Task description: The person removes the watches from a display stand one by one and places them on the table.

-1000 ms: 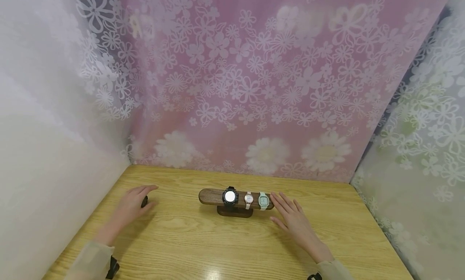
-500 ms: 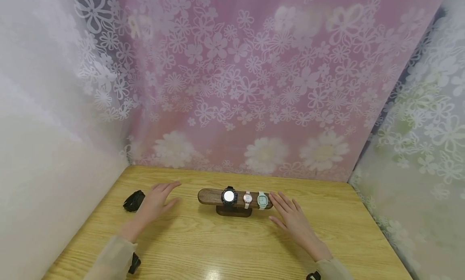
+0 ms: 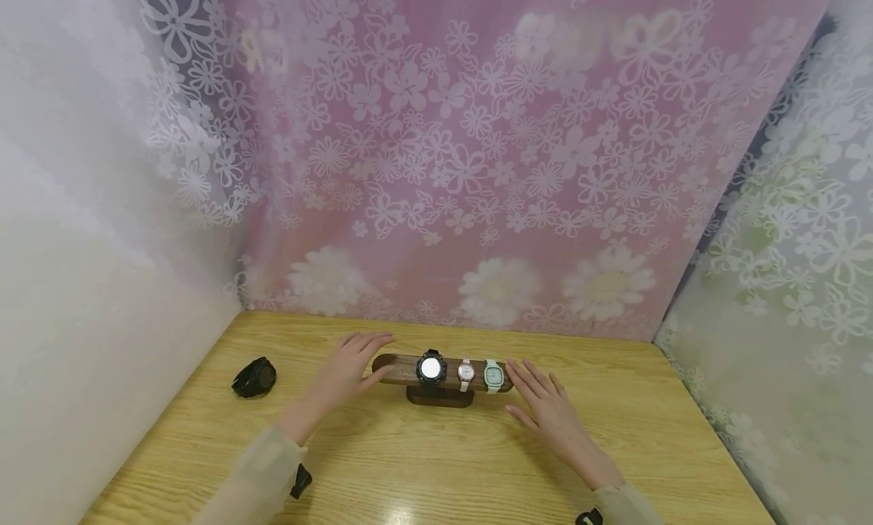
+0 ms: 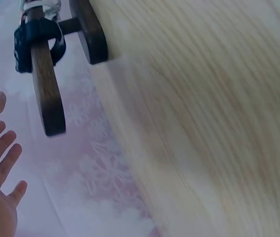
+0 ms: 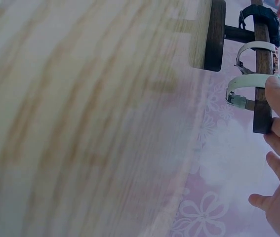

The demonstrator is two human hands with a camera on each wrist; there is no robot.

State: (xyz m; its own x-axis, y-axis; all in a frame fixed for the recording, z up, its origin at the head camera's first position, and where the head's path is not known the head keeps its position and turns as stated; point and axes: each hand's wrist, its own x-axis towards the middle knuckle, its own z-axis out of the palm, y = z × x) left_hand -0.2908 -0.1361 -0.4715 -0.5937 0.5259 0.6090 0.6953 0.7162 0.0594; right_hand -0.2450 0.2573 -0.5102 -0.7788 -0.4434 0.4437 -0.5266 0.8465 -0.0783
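Note:
A dark wooden watch stand (image 3: 397, 367) with a low foot carries three watches along its bar: a black watch (image 3: 431, 367) with a bright dial, a small pale pink watch (image 3: 466, 373) and a square mint-green watch (image 3: 494, 376). My left hand (image 3: 341, 370) is at the bar's bare left end, fingers loosely extended and holding nothing. In the left wrist view a gap shows between that hand and the bar (image 4: 50, 94). At the other end my right hand (image 3: 555, 419) has its straight, spread fingers against the bar beside the mint-green watch; its thumb (image 5: 277, 94) overlaps that watch's edge.
Another black watch (image 3: 255, 377) lies on the wooden table (image 3: 382, 457) at the left, behind my left forearm. Flower-patterned curtains (image 3: 436, 207) close in the back and the right side; a pale wall or curtain (image 3: 102, 282) rises at the left.
My left hand has let go of the black watch at the table's left and moved right to the stand's left end. The right hand has stayed at the stand's right end.

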